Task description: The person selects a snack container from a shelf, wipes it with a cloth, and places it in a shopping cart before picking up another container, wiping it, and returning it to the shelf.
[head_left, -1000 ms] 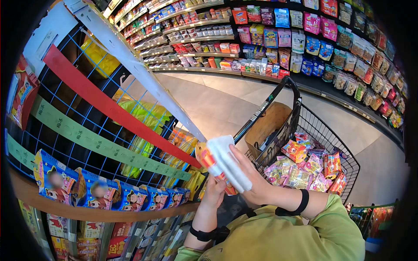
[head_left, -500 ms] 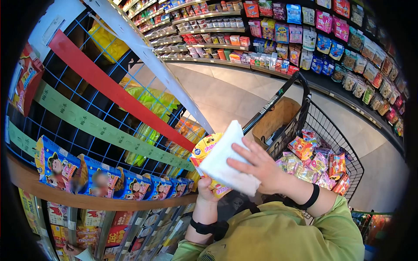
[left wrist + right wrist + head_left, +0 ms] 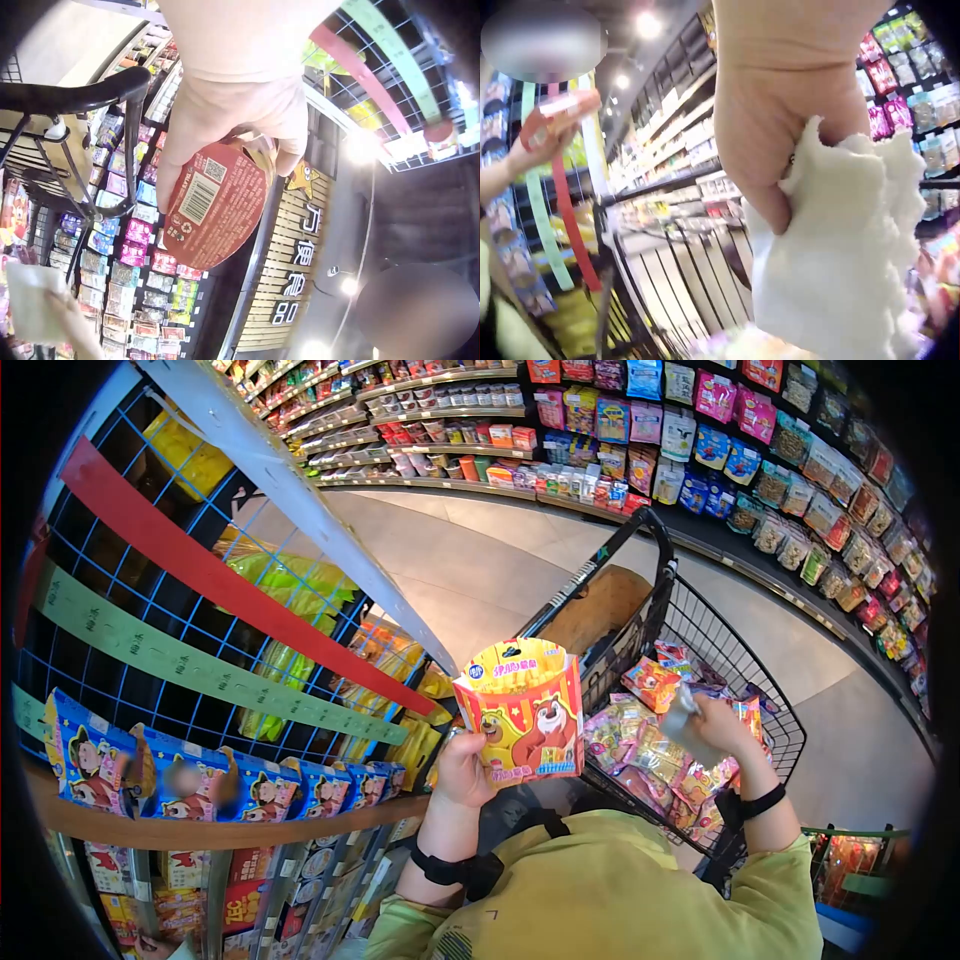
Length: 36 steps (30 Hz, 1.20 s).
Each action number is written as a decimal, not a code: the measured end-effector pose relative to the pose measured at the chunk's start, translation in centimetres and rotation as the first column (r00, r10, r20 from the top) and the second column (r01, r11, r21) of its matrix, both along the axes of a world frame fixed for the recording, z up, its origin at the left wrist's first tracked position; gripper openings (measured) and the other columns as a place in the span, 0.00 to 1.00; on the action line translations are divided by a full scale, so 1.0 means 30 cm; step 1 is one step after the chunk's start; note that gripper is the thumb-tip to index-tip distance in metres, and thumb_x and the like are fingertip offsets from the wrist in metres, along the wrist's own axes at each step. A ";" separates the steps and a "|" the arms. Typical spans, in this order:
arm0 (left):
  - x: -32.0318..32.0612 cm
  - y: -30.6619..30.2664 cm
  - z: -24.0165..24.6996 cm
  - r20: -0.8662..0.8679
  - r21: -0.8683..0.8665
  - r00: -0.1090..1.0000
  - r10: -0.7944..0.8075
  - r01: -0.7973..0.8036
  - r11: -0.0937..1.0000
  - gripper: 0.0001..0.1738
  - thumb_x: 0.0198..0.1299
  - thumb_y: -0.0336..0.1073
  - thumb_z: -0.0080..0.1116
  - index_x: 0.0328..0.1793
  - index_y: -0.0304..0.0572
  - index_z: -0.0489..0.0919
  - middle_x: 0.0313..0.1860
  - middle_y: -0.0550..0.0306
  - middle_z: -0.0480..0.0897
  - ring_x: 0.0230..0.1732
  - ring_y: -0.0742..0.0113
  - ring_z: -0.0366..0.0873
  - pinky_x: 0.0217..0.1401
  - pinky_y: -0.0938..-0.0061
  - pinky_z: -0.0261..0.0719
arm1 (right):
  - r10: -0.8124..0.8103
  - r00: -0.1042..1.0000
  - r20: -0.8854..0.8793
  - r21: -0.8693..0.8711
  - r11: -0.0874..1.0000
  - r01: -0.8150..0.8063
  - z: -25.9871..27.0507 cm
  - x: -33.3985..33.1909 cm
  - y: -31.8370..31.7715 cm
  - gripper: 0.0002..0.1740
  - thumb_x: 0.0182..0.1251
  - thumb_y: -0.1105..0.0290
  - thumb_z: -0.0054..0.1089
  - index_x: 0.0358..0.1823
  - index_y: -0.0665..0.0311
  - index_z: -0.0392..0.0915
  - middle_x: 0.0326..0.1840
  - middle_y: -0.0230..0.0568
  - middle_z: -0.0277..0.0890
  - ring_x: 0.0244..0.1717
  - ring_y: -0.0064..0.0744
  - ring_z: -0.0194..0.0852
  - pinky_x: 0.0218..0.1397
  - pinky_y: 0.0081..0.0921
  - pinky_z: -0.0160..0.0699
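Note:
My left hand [image 3: 463, 770] grips a red and yellow snack pack [image 3: 530, 720] by its lower left side, upright in front of my body. Cartoon bears and yellow sticks are printed on its front, which faces the head camera. The left wrist view shows the red underside of the pack [image 3: 217, 206] with a barcode. Over to the right, above the cart's heap of bags, my right hand [image 3: 722, 728] holds a white cloth [image 3: 684, 725]. Seen from the right wrist, the cloth [image 3: 825, 255] hangs from the thumb and fingers, its edge frayed.
A black wire shopping cart [image 3: 785, 705] holds several colourful snack bags [image 3: 650, 745] and a brown box [image 3: 600, 608]. At left, blue snack packs [image 3: 185, 780] line a wooden ledge [image 3: 200, 835] before a blue wire grid. Stocked shelves [image 3: 440, 450] curve across the back.
The right hand has taken the white cloth off the pack's front and moved right, over the cart. The pack, still in the left hand, now shows its whole front.

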State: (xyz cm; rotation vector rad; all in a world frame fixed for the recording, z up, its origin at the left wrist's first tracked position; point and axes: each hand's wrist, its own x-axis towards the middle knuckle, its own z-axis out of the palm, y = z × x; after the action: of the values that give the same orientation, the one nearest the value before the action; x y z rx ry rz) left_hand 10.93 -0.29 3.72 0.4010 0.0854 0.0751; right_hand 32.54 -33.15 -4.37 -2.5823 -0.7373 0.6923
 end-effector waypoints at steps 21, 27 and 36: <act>-0.128 0.042 -0.043 -0.038 0.737 0.976 0.215 -0.118 0.665 0.41 0.49 0.31 0.66 0.69 0.37 0.59 0.62 0.54 0.72 0.63 0.68 0.68 0.66 0.67 0.65 | 0.647 0.678 -0.349 0.834 0.544 -0.090 0.382 -0.260 0.633 0.55 0.50 0.73 0.73 0.74 0.62 0.42 0.69 0.46 0.55 0.67 0.36 0.61 0.68 0.36 0.64; -0.360 0.181 -0.228 -0.221 0.798 0.921 0.320 -0.018 0.603 0.48 0.47 0.39 0.70 0.72 0.38 0.55 0.62 0.55 0.70 0.62 0.68 0.67 0.66 0.69 0.65 | 0.724 0.641 -0.255 0.762 0.559 -0.328 0.248 -0.372 0.909 0.47 0.50 0.78 0.71 0.68 0.64 0.50 0.61 0.45 0.63 0.59 0.33 0.68 0.55 0.30 0.78; -0.448 0.338 -0.488 -0.399 0.535 0.536 0.744 -0.523 0.664 0.41 0.53 0.29 0.53 0.75 0.43 0.51 0.74 0.47 0.53 0.75 0.59 0.50 0.72 0.67 0.53 | 0.806 0.589 0.066 0.443 0.505 -0.741 -0.095 -0.453 1.224 0.48 0.44 0.74 0.75 0.66 0.66 0.54 0.58 0.51 0.66 0.59 0.42 0.69 0.60 0.32 0.71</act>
State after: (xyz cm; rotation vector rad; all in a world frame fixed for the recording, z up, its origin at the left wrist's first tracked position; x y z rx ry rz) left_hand -2.50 9.85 -10.91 0.7393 0.8779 0.7335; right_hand 18.94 3.56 -7.23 -1.6628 -1.8216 0.8241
